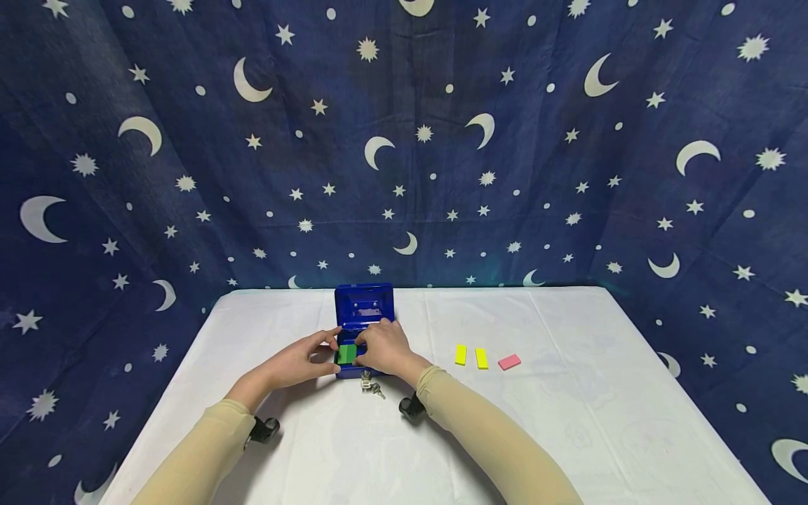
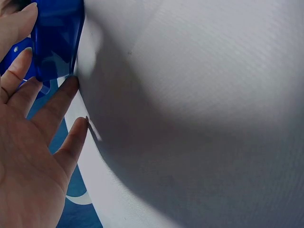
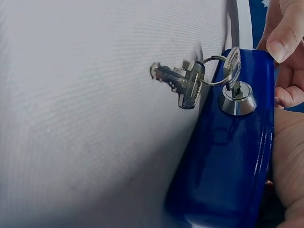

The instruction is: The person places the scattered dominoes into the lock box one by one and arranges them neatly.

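A dark blue metal cash box [image 1: 365, 306] stands with its lid up, and green blocks [image 1: 346, 354] lie side by side in its left part. My left hand [image 1: 292, 361] is spread at the box's left side. Its thumb is at the front corner, and in the left wrist view the fairly straight fingers reach along the blue wall [image 2: 59, 40]. Over the box's right half, my right hand [image 1: 386, 347] reaches in and pinches the right-hand green block by its ends. Its fingertips are hidden in the right wrist view. A key [image 3: 232, 69] sits in the front lock [image 3: 237, 100].
Two yellow blocks [image 1: 461, 355] and a pink block [image 1: 509, 362] lie on the white table [image 1: 606, 421], right of the box. A second key [image 3: 183, 81] hangs from a ring at the box front. Behind the table hangs a dark blue curtain [image 1: 429, 77] with moons and stars.
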Demonstrator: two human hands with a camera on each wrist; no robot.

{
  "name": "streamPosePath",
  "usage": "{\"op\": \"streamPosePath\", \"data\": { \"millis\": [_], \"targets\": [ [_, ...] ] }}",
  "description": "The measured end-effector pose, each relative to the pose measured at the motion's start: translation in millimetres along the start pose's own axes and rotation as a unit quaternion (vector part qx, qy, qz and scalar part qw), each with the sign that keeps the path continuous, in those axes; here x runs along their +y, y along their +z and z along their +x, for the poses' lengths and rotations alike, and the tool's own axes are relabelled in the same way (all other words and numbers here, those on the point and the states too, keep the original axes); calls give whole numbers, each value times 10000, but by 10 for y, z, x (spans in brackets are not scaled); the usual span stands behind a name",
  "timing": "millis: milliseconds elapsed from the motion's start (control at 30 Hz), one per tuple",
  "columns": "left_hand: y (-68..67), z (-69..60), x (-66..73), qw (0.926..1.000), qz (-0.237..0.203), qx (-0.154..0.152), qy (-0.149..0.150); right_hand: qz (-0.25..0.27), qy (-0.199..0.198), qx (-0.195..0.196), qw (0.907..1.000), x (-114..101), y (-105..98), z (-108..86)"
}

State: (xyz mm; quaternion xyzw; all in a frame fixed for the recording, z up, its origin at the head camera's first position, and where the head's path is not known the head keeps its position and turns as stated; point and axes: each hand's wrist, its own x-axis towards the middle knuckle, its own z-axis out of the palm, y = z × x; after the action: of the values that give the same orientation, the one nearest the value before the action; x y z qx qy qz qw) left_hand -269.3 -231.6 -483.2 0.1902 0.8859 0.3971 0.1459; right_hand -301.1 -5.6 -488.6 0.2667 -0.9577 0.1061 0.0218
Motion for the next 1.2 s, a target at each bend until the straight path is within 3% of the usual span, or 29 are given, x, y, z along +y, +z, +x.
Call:
{"op": "streamPosePath", "data": {
  "millis": [600, 1200],
  "targets": [
    [-5, -3, 4, 10000, -30, 12, 65, 464, -229, 250, 9983, 81, -120, -59],
    [-7, 22, -6, 9997, 244, 47, -38, 947, -157, 968, 9907, 643, -712, -457]
  ]
}}
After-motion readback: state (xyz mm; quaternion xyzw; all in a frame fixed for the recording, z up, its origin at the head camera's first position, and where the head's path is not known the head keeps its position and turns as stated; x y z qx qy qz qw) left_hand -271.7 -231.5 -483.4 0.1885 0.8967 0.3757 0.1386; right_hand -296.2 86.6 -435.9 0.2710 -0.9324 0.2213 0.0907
